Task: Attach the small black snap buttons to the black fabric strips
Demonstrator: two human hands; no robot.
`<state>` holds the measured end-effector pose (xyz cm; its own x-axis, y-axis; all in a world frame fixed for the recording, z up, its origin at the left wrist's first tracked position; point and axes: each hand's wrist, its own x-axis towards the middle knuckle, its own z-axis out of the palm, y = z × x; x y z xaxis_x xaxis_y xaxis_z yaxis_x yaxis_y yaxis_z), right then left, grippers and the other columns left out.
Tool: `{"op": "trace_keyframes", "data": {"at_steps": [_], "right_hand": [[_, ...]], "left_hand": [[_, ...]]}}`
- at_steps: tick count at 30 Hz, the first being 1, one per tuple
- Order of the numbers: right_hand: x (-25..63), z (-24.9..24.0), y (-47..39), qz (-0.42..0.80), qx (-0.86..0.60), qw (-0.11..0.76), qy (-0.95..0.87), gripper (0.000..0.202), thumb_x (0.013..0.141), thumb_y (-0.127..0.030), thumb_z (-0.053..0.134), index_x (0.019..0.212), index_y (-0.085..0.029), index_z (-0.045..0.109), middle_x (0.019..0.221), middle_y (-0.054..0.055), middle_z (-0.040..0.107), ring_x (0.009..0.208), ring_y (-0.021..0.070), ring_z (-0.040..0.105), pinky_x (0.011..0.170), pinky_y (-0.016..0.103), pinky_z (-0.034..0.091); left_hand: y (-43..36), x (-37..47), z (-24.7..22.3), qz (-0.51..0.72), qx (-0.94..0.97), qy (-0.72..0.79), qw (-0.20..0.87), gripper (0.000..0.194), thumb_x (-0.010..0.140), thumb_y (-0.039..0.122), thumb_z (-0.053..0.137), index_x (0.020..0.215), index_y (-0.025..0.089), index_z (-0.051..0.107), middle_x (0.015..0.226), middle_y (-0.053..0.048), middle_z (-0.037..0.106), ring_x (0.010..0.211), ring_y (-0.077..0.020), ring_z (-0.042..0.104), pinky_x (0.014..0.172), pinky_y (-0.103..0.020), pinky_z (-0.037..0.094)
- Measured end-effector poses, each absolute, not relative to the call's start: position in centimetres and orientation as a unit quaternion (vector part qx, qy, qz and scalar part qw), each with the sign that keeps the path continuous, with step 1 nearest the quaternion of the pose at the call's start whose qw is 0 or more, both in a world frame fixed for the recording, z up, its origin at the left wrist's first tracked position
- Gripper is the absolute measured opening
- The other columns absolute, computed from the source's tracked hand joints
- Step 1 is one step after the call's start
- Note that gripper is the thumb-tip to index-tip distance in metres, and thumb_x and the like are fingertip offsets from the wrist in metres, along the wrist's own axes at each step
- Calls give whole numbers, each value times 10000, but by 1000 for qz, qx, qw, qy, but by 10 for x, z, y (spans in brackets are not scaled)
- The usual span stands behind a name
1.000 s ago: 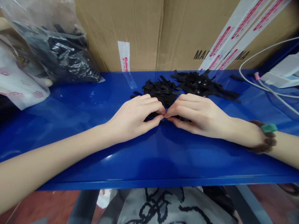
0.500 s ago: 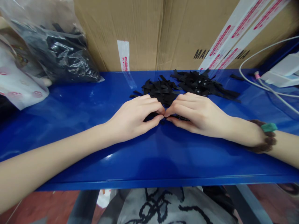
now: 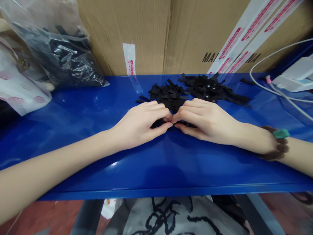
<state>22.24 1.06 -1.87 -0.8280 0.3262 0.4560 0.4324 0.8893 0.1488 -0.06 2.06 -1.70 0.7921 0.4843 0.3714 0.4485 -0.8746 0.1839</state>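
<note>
My left hand (image 3: 146, 122) and my right hand (image 3: 205, 120) meet at the fingertips over the middle of the blue table (image 3: 146, 169). Each has its thumb and fingers pinched together. Something small and dark shows at the fingertips, too small to make out. Just behind my hands lies a heap of short black fabric strips (image 3: 168, 93). A second heap of black strips (image 3: 207, 85), some bearing small white marks, sits farther back to the right. A brown band with a green piece circles my right wrist.
Behind the table stands a large cardboard box (image 3: 146, 29) with tape. A clear plastic bag of black material (image 3: 73, 62) and a white bag (image 3: 24, 88) are at the left. A white cable (image 3: 254, 71) and a white object (image 3: 295, 76) lie at the right.
</note>
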Motion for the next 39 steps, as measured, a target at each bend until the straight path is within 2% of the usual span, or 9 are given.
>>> {"op": "trace_keyframes", "data": {"at_steps": [39], "right_hand": [[224,-20,12,-90,-199,185,-958,216,958,-231,422,957,-130,613,852,69,602,768,171,538,700,295,438]], "left_hand": [[21,-2,-17,142,954,260,38,165,959,273,450,917,169,571,900,-27,579,876,-161,555,782,-279,440]]}}
